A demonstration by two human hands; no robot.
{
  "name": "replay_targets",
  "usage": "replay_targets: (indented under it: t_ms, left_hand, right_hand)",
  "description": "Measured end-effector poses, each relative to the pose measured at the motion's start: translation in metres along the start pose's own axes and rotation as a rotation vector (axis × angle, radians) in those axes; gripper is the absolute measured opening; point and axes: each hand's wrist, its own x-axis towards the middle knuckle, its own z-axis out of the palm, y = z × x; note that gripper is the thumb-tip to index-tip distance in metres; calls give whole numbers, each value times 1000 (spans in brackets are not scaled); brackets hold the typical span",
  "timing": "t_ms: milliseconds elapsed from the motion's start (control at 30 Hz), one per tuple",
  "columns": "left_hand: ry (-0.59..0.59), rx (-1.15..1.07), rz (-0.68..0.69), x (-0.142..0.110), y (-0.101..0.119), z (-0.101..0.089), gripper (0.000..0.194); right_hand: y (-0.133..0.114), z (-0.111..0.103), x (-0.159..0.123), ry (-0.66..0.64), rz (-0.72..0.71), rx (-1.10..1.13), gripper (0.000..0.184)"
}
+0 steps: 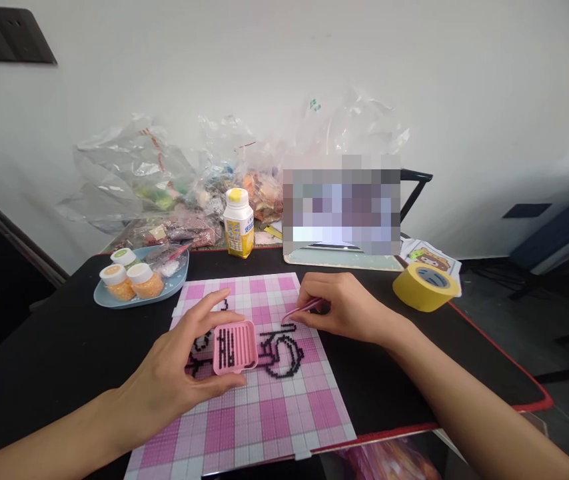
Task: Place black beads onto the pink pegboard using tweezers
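My left hand (179, 357) grips a small pink ridged bead tray (245, 343) by its sides, holding it over the pegboard. Rows of black beads (225, 348) lie in the tray's left grooves. Between the fingers of my right hand (342, 307) is a pair of pink tweezers (304, 308), its tip down at a short line of black beads on the board. The pegboard (314, 407) has a pink and white checked pattern. Black beads form a rounded outline (284, 357) right of the tray, and more black lines show at its left, partly hidden by my left hand.
A blue plate (177, 283) at the left carries several lidded bead jars (145, 281). A yellow and white bottle (239, 227) stands behind the board, before plastic bags (164, 180) of beads. A blurred screen (342, 207) and a yellow tape roll (409, 290) are at the right.
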Motion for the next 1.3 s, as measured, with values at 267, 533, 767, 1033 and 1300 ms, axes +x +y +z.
replay_targets:
  t_ms: [267,533,767,1033,1300]
  left_hand:
    - [3,-10,-9,1,0,0,83]
    - [5,-15,-18,0,1,1,83]
    - [0,2,-38,0,2,1,80]
    - [-19,40,-15,0,-2,0,83]
    - [-22,4,1,0,-3,1,84]
  right_hand:
    - [0,-1,1,-15,-3,1,18]
    - [0,-1,2,9,-8,12,19]
    - [-4,1,2,67,-19,25,23]
    - [-11,6,3,147,-123,85,21]
    - [-19,12,6,219,-211,149,17]
